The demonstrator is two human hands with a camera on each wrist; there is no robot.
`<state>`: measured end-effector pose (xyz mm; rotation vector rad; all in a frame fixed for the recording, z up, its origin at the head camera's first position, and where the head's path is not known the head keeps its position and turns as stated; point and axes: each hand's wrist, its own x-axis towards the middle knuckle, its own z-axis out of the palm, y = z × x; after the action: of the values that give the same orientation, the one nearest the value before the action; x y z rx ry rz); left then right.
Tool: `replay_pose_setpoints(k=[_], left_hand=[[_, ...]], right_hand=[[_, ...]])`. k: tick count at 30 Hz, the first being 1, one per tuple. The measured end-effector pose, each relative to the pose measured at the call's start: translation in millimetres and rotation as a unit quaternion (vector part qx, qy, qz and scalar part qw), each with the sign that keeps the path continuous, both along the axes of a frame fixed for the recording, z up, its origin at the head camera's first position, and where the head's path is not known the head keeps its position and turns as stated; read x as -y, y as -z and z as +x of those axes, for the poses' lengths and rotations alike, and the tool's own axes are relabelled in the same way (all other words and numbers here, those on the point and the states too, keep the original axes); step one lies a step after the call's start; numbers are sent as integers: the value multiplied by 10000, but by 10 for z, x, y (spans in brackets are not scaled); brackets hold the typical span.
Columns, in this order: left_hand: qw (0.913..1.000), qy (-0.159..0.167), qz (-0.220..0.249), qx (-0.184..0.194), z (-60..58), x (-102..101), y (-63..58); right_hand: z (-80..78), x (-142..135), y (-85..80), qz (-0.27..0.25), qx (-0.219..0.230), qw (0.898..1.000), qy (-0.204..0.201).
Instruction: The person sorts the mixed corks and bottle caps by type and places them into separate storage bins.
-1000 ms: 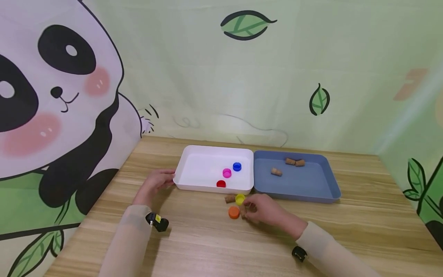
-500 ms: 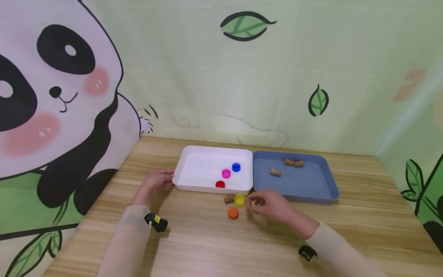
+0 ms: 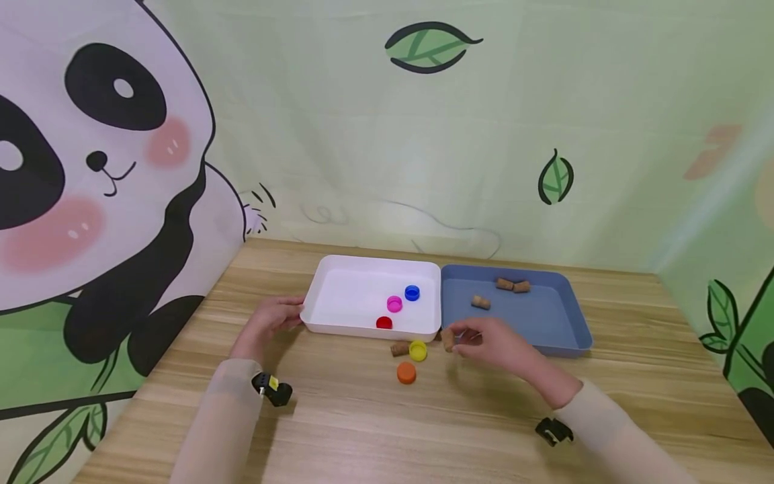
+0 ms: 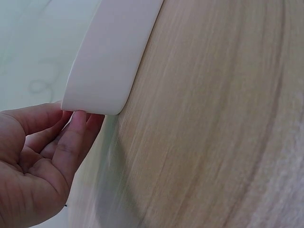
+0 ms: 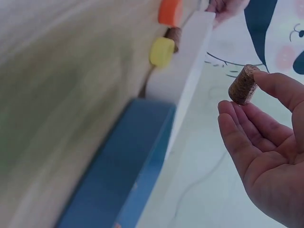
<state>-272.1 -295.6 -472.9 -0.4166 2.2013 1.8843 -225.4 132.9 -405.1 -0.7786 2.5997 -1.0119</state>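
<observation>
My right hand (image 3: pixel 490 343) pinches a cork (image 3: pixel 447 339) between thumb and fingertips, raised above the table in front of where the two trays meet. The right wrist view shows this cork (image 5: pixel 243 85) at the thumb tip. With its fingertips my left hand (image 3: pixel 272 321) touches the left end of the white tray (image 3: pixel 338 329); the left wrist view has them against the tray's end wall (image 4: pixel 95 97). Red (image 3: pixel 383 323), pink (image 3: pixel 394 304) and blue (image 3: pixel 412 292) bottle caps lie in that tray. Three corks (image 3: pixel 481 302) lie in the blue tray (image 3: pixel 580 336).
On the table before the white tray are another cork (image 3: pixel 400 349), a yellow cap (image 3: pixel 418 350) beside it and an orange cap (image 3: pixel 406 372) nearer me. A printed cloth (image 3: pixel 338 134) hangs behind the table.
My right hand has taken the cork from beside the orange cap, lifted it and moved right and back toward the blue tray. My left hand has stayed at the white tray's end.
</observation>
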Motion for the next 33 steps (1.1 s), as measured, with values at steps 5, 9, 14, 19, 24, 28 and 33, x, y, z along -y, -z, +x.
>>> replay_pose_setpoints(k=[5, 9, 14, 19, 24, 28, 33], left_hand=[[10000, -16, -10, 25, 3, -3, 1], [10000, -27, -47, 47, 10, -4, -8], [9999, -73, -73, 87, 2, 0, -11], [10000, -48, 0, 55, -10, 2, -1], [9999, -77, -20, 105, -5, 2, -6], [9999, -74, -57, 131, -6, -4, -17], [9999, -47, -35, 95, -9, 1, -10]], right_hand=[[-71, -89, -126, -150, -122, 9998, 1], [-104, -156, -243, -204, -233, 9995, 6], [-147, -243, -408, -10, -382, 9993, 9], [-242, -356, -569, 258, -378, 9989, 112], [-361, -440, -698, 508, -332, 9979, 242], [-478, -485, -773, 569, -491, 9966, 328], [-621, -524, -855, 666, -592, 9953, 379]])
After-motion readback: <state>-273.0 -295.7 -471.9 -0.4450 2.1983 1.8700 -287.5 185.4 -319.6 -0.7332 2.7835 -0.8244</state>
